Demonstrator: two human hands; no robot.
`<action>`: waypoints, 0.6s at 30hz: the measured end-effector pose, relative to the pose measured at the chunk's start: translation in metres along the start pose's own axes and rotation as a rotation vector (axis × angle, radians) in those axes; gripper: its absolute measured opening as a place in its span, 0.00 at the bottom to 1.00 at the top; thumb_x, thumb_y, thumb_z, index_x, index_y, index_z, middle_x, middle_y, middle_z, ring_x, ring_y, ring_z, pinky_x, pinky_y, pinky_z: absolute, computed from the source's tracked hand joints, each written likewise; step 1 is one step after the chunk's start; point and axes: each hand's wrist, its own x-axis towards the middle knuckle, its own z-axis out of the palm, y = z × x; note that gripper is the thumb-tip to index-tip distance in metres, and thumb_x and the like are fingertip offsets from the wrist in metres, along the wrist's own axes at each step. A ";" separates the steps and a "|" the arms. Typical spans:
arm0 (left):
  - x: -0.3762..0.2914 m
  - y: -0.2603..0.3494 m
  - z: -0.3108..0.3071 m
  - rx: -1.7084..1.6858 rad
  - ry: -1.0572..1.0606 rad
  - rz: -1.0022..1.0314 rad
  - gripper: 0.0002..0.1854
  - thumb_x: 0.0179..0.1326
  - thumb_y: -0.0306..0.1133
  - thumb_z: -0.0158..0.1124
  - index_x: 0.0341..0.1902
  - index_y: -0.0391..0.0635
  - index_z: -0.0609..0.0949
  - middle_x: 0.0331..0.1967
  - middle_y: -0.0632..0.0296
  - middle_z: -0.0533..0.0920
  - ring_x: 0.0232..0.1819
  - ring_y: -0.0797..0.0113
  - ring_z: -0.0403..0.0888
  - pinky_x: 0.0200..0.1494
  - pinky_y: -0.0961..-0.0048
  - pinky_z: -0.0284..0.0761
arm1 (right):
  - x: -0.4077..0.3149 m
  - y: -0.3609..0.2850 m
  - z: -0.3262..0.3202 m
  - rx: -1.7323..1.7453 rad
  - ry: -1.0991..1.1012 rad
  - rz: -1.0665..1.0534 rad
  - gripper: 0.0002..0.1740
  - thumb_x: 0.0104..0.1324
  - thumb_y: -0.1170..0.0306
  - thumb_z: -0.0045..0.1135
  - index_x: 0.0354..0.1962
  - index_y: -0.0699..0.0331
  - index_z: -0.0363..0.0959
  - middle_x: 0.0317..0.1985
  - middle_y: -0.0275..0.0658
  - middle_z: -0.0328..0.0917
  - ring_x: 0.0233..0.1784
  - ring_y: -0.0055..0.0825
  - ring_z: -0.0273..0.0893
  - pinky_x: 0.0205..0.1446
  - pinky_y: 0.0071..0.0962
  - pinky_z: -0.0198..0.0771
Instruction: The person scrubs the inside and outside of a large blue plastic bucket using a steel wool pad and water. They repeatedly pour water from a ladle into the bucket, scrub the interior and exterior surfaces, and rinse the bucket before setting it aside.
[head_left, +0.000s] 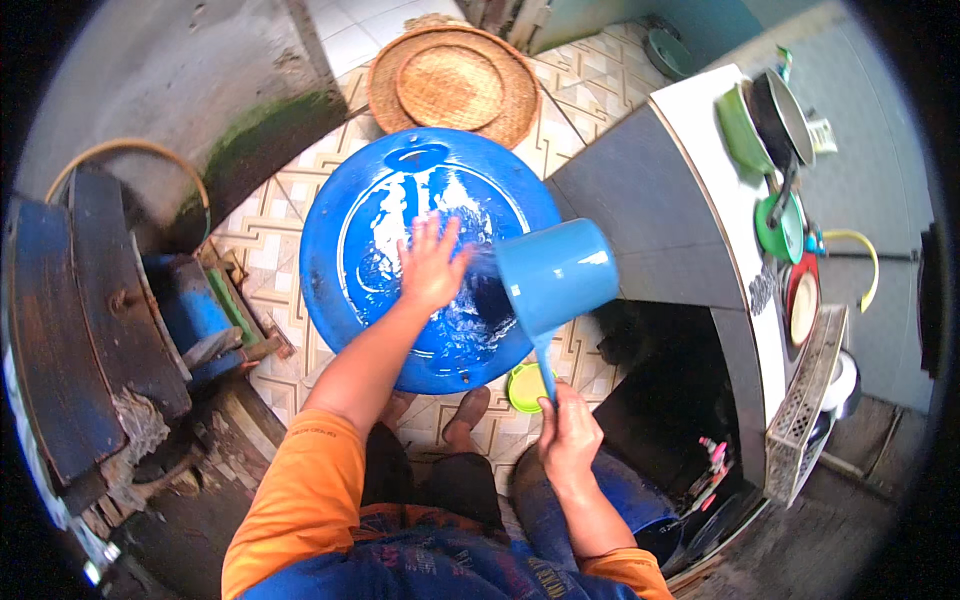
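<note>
A large round blue plastic drum top (337, 187) lies before me, glossy with water. My left hand (433, 270) is over its middle, palm down and fingers spread, holding nothing. Whether the palm touches the plastic I cannot tell. In my right hand (568, 439) is the long handle of a blue plastic water dipper (562, 270). The dipper is tipped on its side above the right part of the drum top, its mouth facing my left hand. Water splashes and runs across the blue surface below it.
Round woven trays (450, 86) lie beyond the drum top on the patterned tile floor (277, 225). A lime-green round lid (529, 388) is by my foot. At right, a counter (701, 135) carries pans and a metal rack (806, 409). Dark wooden boards (112, 292) stand left; a blue barrel (615, 495) lies lower right.
</note>
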 end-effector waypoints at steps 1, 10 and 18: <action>-0.004 -0.009 0.000 0.026 -0.012 -0.042 0.37 0.72 0.56 0.53 0.81 0.59 0.61 0.83 0.48 0.52 0.83 0.41 0.47 0.78 0.31 0.37 | -0.003 0.006 -0.009 0.012 0.030 0.056 0.14 0.66 0.73 0.65 0.48 0.65 0.77 0.43 0.48 0.84 0.41 0.48 0.85 0.45 0.40 0.81; -0.131 -0.034 -0.008 0.349 -0.283 -0.283 0.43 0.69 0.55 0.56 0.84 0.68 0.51 0.85 0.53 0.42 0.85 0.45 0.32 0.79 0.34 0.30 | -0.071 0.094 -0.111 0.653 0.651 0.580 0.17 0.77 0.68 0.53 0.58 0.68 0.66 0.50 0.45 0.81 0.35 0.19 0.74 0.40 0.20 0.72; -0.157 -0.088 0.024 0.118 0.083 -0.786 0.47 0.72 0.64 0.50 0.84 0.67 0.39 0.83 0.39 0.32 0.83 0.33 0.31 0.77 0.29 0.41 | -0.042 0.169 -0.199 0.927 1.073 0.625 0.15 0.82 0.61 0.45 0.57 0.62 0.66 0.47 0.41 0.82 0.18 0.09 0.61 0.18 0.12 0.56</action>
